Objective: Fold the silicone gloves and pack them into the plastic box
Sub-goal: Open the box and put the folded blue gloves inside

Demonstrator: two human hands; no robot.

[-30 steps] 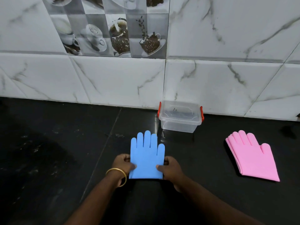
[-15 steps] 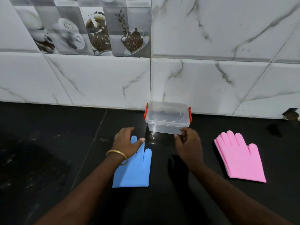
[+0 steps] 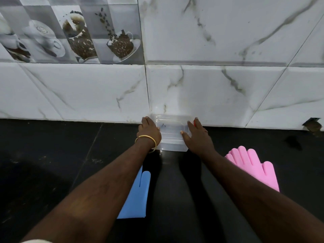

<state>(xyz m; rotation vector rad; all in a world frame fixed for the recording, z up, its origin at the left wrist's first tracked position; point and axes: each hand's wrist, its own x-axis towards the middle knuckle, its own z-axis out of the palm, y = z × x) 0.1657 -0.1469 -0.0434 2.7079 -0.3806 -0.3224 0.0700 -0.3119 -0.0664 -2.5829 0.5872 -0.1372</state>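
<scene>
A clear plastic box [image 3: 172,135] with a lid and red side clips stands on the black counter against the wall. My left hand [image 3: 149,131] grips its left end and my right hand [image 3: 197,135] grips its right end, thumb on the lid. A blue silicone glove [image 3: 138,193] lies flat on the counter under my left forearm, mostly hidden. Pink silicone gloves [image 3: 254,165] lie stacked to the right of my right forearm.
The black stone counter [image 3: 52,163] runs left and right, ending at a white marble-tile wall [image 3: 210,85] just behind the box. A small dark hole [image 3: 313,124] sits in the wall at the far right.
Both hands left the blue glove and moved forward to the box, and each now grips one end of it. The camera moved closer to the wall.
</scene>
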